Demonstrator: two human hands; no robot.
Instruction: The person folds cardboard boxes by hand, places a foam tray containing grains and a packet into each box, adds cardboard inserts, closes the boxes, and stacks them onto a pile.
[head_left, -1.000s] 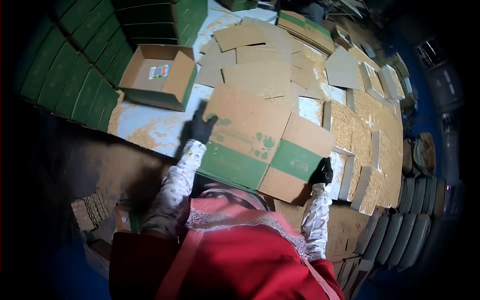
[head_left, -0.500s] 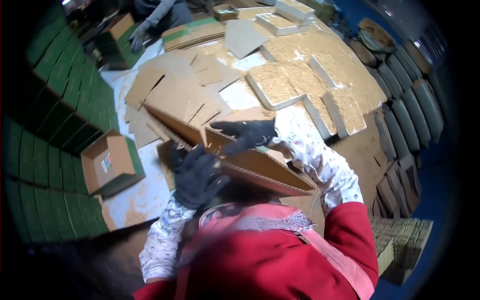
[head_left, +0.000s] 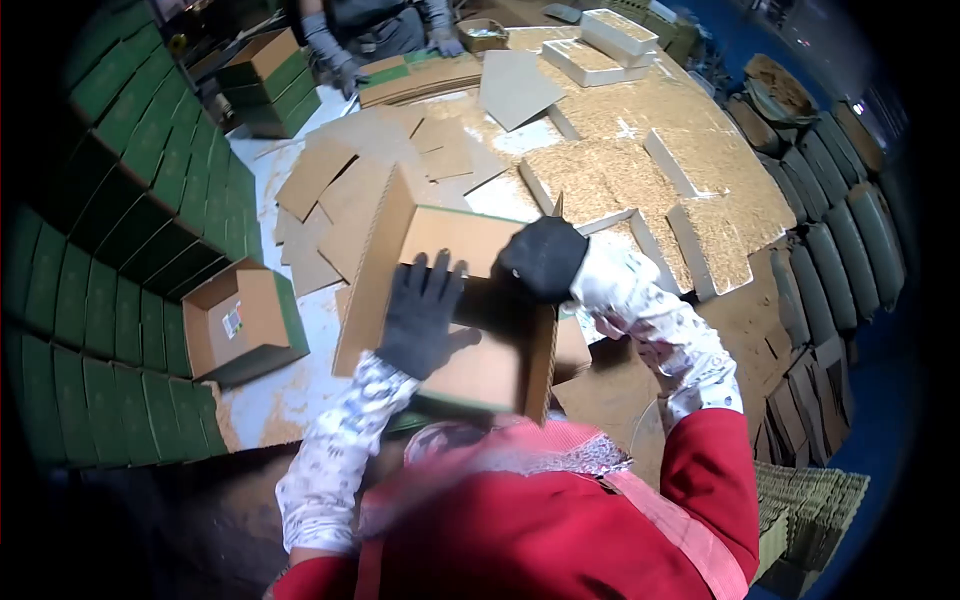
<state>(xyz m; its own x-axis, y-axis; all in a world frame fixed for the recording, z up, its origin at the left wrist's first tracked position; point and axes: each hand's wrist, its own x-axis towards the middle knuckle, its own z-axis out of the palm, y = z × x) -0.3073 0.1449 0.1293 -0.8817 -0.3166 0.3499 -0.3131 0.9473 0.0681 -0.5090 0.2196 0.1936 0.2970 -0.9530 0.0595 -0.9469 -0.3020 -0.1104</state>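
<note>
A cardboard box (head_left: 492,362) stands opened out in front of my body, with its inside facing up and a strip of green along its far and near edges. My left hand (head_left: 423,312), in a dark glove, is over the box's left part with fingers spread and nothing in it. My right hand (head_left: 545,260), also gloved, is bent over the box's right wall; its fingers are hidden behind the back of the hand. Flat cardboard pieces (head_left: 352,215) lie just beyond the box.
Another open box (head_left: 255,340) stands at left beside stacked green boxes (head_left: 125,330). Across the table are a co-worker's gloved hands (head_left: 350,76), stacked boxes (head_left: 268,95) and flattened cartons (head_left: 425,82). Shavings (head_left: 590,175) and white trays (head_left: 585,62) lie at right.
The flat carton has been opened into a box. My left hand has spread over its inside, and my right hand has moved to its right wall. The view has turned.
</note>
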